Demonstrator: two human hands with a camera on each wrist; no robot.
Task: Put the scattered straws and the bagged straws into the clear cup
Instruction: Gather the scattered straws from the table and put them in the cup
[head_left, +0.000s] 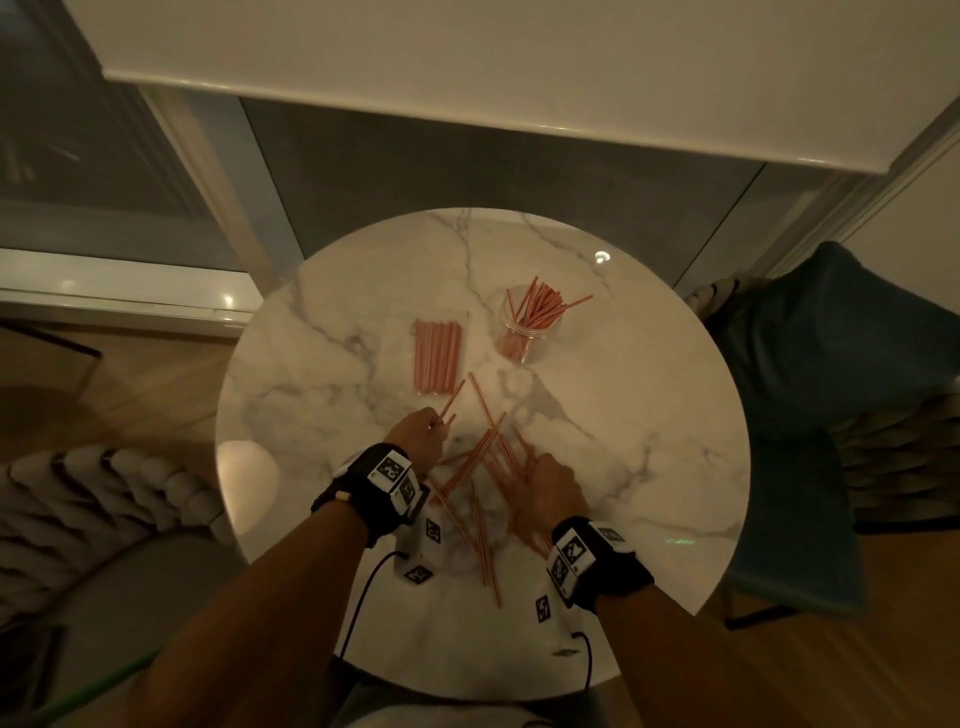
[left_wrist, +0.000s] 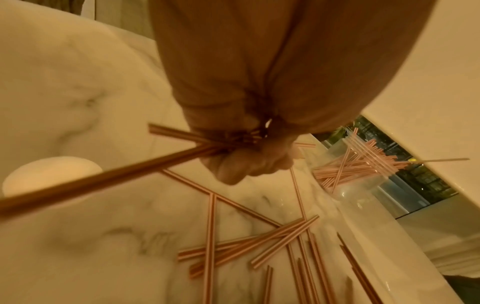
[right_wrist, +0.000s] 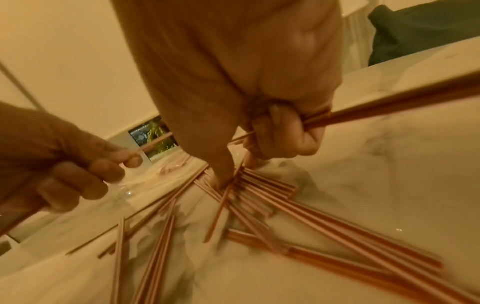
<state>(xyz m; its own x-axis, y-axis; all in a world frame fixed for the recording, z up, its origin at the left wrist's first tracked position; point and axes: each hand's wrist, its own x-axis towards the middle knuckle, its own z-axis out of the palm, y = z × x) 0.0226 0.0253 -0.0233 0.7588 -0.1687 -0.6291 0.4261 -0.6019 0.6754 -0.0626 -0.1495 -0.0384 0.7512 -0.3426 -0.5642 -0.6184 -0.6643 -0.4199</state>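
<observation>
left hand (head_left: 418, 434) fists a few straws; right hand (head_left: 551, 480) clutches a bunch in the scattered straws (head_left: 475, 470) at table centre; bagged straws (head_left: 437, 357) at eleven o'clock, clear cup (head_left: 527, 332) at one; light, stiff, slippery: grip mid-length

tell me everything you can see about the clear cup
The clear cup is a see-through, plastic-looking round tumbler that stands upright on the far right part of the marble table. It already holds a bunch of pink-orange straws that fan out above its rim. Neither hand touches it; the bagged straws lie apart to its left.
</observation>
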